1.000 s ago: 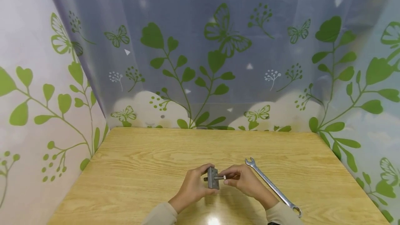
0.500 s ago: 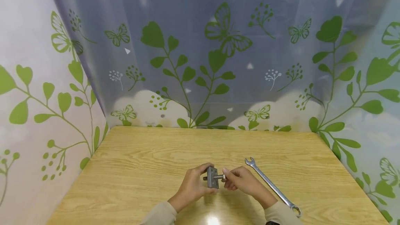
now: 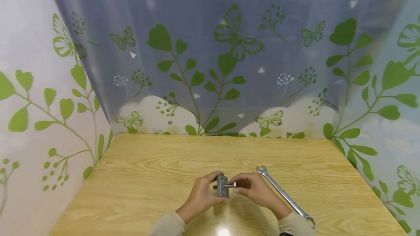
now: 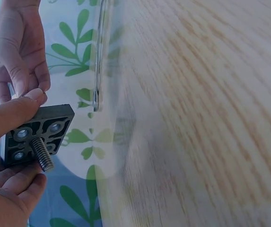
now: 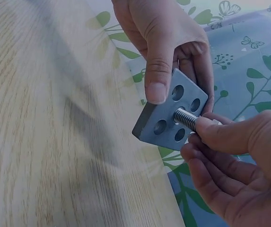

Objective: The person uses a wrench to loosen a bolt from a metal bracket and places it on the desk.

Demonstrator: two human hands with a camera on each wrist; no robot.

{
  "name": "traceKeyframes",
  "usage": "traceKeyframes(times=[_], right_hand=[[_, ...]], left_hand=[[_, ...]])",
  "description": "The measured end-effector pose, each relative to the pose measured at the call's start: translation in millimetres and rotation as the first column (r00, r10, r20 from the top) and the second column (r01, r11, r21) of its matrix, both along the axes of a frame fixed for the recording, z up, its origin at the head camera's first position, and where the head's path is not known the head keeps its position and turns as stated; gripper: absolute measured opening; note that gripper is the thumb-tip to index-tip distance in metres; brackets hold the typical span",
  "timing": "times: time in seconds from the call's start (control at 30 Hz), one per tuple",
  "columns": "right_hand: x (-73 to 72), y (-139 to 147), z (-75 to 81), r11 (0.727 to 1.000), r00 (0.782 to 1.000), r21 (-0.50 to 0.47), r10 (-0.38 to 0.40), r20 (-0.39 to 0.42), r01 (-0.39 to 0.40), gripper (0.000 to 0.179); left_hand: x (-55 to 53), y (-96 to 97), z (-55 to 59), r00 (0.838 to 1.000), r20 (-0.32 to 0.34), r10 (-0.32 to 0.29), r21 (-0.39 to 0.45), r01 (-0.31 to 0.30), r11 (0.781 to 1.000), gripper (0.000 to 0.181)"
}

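My left hand (image 3: 201,194) grips a square grey metal plate (image 3: 223,192) by its opposite edges, thumb on one side and fingers on the other. Through the plate's middle runs a bolt (image 3: 229,185); its threaded end (image 4: 43,156) sticks out of the ribbed back face in the left wrist view. On the flat face are several round holes around the bolt. My right hand (image 3: 257,191) is at the head end, and in the right wrist view its thumb (image 5: 215,131) and fingers pinch the bolt there. Part of the head is hidden by the thumb.
A long combination wrench (image 3: 286,194) lies slantwise on the wooden table (image 3: 157,163), right of my right hand, open end away from me. Behind and beside the table hangs a curtain (image 3: 183,46) printed with leaves and butterflies.
My right hand's thumb and fingers have shifted round the bolt's head, rolling over it and back. The left hand and the plate stay about where they were.
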State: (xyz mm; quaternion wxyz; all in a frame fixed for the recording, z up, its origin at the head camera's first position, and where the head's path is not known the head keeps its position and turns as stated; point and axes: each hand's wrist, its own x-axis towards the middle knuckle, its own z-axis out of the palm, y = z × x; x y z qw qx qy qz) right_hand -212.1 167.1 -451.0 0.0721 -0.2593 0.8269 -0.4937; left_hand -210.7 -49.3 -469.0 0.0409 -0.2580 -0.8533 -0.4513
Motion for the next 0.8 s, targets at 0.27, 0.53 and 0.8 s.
traceKeyframes(times=[0.27, 0.53, 0.8], right_hand=[[0.1, -0.2, -0.5, 1.000, 1.000, -0.019, 0.002, 0.010, -0.002, 0.023], [-2.0, -2.1, 3.7, 0.998, 0.981, -0.001, -0.068, 0.183, 0.069, 0.046], [-2.4, -4.5, -1.3, 0.998, 0.992, 0.041, -0.059, 0.114, 0.055, 0.032]], left_hand=[[-0.2, 1.0, -0.2, 1.000, 0.004, 0.001, 0.007, -0.001, 1.000, 0.067], [-2.9, 2.4, -0.7, 1.000, -0.016, 0.012, 0.005, -0.012, 1.000, 0.069], [-1.1, -0.8, -2.6, 1.000, -0.008, 0.014, -0.001, -0.014, 1.000, 0.069]])
